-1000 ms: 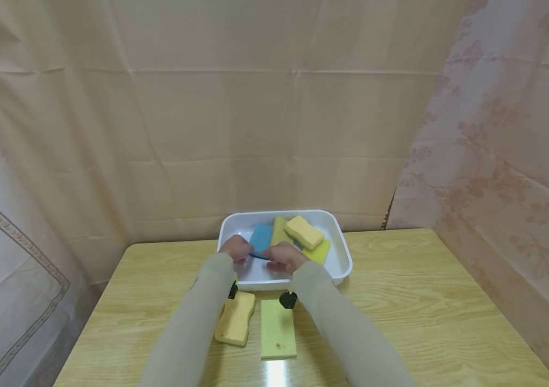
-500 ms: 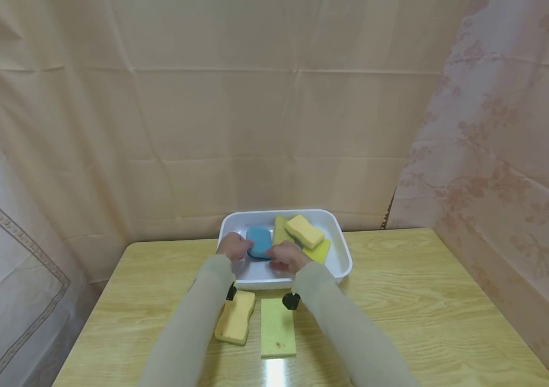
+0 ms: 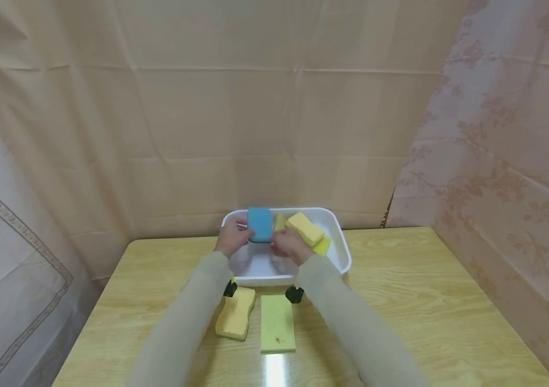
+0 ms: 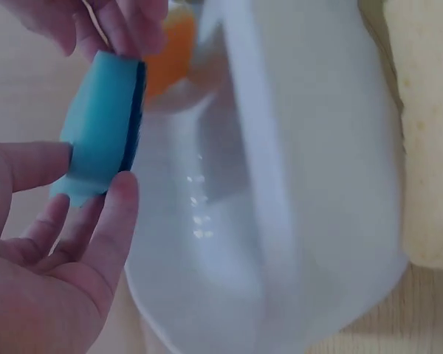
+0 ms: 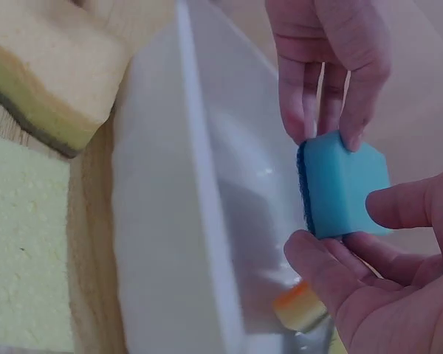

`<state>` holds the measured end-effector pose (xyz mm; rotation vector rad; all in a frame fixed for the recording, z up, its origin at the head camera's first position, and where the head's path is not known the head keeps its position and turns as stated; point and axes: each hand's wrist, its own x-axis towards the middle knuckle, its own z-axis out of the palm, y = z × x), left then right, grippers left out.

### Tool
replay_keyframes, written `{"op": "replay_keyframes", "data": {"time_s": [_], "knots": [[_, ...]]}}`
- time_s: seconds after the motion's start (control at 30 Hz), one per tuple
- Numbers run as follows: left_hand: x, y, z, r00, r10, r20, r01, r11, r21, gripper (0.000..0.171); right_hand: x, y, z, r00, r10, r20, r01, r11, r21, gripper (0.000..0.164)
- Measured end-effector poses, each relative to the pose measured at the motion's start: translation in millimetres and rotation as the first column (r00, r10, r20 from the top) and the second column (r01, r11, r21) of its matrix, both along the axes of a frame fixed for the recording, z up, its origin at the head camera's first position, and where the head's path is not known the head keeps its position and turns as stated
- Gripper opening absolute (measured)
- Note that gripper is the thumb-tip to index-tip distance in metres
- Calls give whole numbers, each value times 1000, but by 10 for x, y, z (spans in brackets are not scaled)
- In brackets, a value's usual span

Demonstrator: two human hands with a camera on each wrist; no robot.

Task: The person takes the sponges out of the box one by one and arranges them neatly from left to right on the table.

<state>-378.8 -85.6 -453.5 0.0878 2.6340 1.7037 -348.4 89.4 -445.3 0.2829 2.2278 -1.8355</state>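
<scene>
Left hand (image 3: 232,237): it is pinching one end of the blue sponge (image 3: 259,224) between thumb and fingers, leaving a gap only as wide as the sponge.
Right hand (image 3: 291,245): it is pinching the other end the same way.
Blue sponge: it is hanging between both hands, above the white tray (image 3: 264,281), and its thin dark layer is showing along one side.
White tray: it is sitting near the table's back edge, holding a wavy yellow sponge (image 3: 305,229), an olive sponge (image 3: 279,221) and a bright yellow sponge (image 3: 322,246).
Wooden table (image 3: 400,301): a pale tan sponge (image 3: 237,315) and a flat yellow-green sponge (image 3: 277,325) are lying in front of the tray.
Cloth walls: a tan cloth (image 3: 206,118) is hanging behind, and a pink flowery cloth (image 3: 511,134) is hanging on the right.
</scene>
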Motion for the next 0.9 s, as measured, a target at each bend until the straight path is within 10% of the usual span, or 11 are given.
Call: {"op": "replay_keyframes", "data": {"time_s": [0.57,0.9], "knots": [[380,137,403,988,-58,-144,76,989,123,50,192,288,432,960,98,-261,-41,976,215,50],[680,314,386,958,-49,-283,82,991,106,49,445,401,459,842,114,-528,76,943,324,40]]}}
